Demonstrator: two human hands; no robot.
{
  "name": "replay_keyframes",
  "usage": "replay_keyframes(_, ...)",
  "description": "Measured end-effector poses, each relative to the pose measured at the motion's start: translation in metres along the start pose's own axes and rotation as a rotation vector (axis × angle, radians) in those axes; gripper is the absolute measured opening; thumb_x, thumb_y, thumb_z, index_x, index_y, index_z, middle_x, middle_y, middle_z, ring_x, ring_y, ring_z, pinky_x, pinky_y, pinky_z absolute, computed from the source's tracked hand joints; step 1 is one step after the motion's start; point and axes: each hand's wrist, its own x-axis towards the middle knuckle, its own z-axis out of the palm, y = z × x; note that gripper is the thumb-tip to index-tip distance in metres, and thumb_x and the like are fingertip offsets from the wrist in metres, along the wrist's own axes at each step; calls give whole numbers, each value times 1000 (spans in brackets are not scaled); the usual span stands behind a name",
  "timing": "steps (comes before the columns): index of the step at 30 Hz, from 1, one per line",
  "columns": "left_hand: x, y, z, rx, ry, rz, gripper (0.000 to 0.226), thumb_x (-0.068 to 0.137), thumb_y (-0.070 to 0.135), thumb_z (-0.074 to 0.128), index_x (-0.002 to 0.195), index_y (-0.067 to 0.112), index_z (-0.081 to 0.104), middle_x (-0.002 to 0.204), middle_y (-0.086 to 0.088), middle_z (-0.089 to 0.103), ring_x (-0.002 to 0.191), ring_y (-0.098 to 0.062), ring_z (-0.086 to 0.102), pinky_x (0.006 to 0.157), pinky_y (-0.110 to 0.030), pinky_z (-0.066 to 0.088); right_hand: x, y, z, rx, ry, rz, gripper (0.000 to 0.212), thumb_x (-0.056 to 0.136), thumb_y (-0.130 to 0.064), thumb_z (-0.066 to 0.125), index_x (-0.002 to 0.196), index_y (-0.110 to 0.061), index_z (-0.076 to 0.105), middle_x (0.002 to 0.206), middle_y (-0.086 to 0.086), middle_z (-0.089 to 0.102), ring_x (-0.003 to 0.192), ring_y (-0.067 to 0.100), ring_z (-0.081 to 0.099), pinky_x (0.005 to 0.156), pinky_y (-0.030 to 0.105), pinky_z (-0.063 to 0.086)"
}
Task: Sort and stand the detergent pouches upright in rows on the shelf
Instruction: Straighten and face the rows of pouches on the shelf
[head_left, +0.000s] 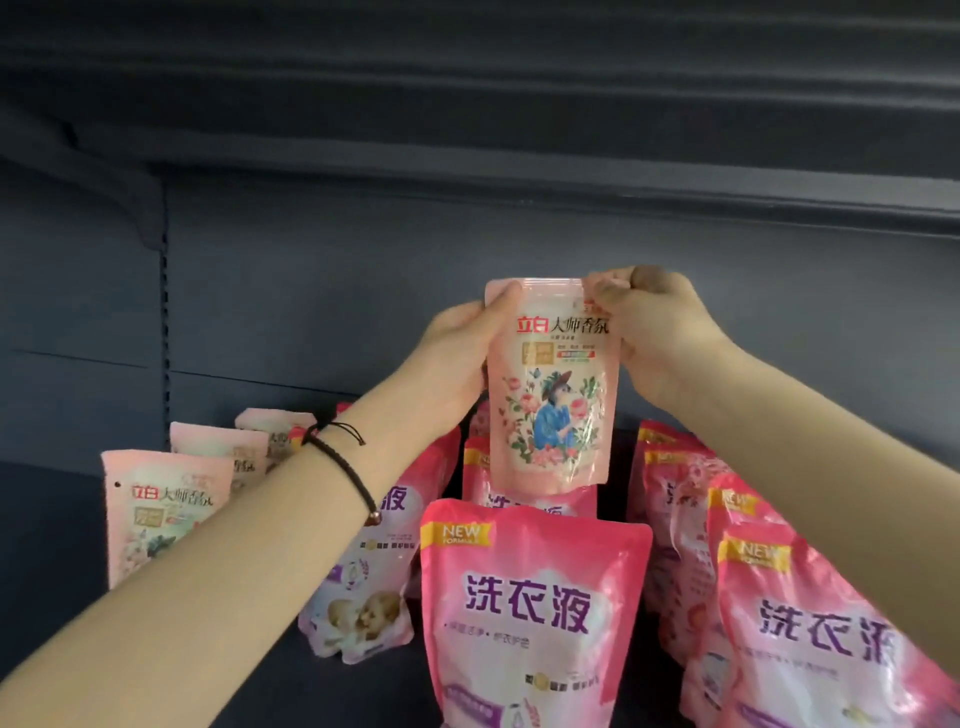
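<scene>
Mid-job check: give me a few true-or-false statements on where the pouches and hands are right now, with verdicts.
1. The left hand and the right hand both hold the pale pink pouch. True.
2. That pouch stands on the shelf. False: it is held in the air above the shelf.
3. A row of pale pink pouches stands at the left. True.
4. The front centre bright pink pouch lies flat. False: it stands upright.
5. The dark cord bracelet is on the right wrist. False: the bracelet is on the left wrist.
</scene>
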Motion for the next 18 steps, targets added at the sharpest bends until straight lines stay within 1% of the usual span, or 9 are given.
replay_keyframes(2, -8, 6, -2, -59, 76, 37, 29, 95, 30, 55, 112, 7, 64, 104, -11, 73, 96, -23, 71, 85, -35, 56, -3, -9, 14, 103, 11, -9, 13, 96, -13, 56, 83, -10, 54, 83, 7, 60, 72, 18, 62, 60, 32, 57)
replay_keyframes(3, -13, 12, -5, -80, 132, 75, 27, 95, 28, 56, 111, 8, 65, 104, -10, 73, 95, -23, 71, 84, -37, 56, -7, -13, 21, 141, -16, -23, 12, 96, -12, 56, 84, -11, 55, 83, 7, 62, 69, 16, 64, 57, 29, 58)
replay_keyframes(5, -23, 28, -16, -109, 221, 169, 24, 95, 26, 56, 109, 9, 65, 102, -10, 74, 91, -22, 72, 80, -37, 58, -16, -23, 37, 160, -100, -75, 9, 97, -14, 53, 91, -10, 59, 87, 6, 68, 68, 12, 68, 55, 23, 55)
replay_keyframes(7, -35, 50, -32, -145, 277, 241, 24, 96, 26, 55, 110, 8, 65, 102, -11, 74, 91, -23, 72, 79, -37, 59, -27, -29, 56, 164, -191, -104, 12, 98, -14, 50, 99, -8, 61, 93, 6, 72, 74, 13, 71, 58, 22, 55)
replay_keyframes(9, -47, 73, -51, -164, 281, 275, 23, 97, 27, 53, 107, 10, 65, 101, -9, 74, 91, -21, 73, 79, -37, 59, -38, -33, 78, 173, -268, -90, 17, 99, -14, 48, 102, -5, 62, 92, 7, 74, 75, 15, 72, 60, 25, 56)
replay_keyframes(11, -58, 92, -72, -105, 263, 287, 24, 97, 29, 52, 107, 11, 65, 99, -7, 75, 90, -20, 73, 78, -36, 59, -52, -32, 103, 229, -322, -44, 21, 100, -15, 46, 102, -3, 63, 90, 8, 75, 74, 15, 73, 62, 28, 58)
replay_keyframes(14, -78, 106, -110, 13, 244, 293, 29, 98, 31, 51, 113, 11, 63, 100, -5, 75, 91, -18, 73, 77, -33, 60, -72, -22, 145, 338, -321, 17, 24, 101, -18, 44, 106, -3, 63, 90, 9, 75, 73, 17, 73, 61, 30, 59)
replay_keyframes(18, -108, 92, -171, 73, 252, 279, 32, 97, 35, 48, 116, 13, 62, 103, -5, 74, 93, -17, 72, 75, -30, 60, -104, 16, 202, 478, -325, 116, 26, 102, -21, 43, 105, -4, 62, 93, 10, 75, 78, 20, 73, 59, 31, 58)
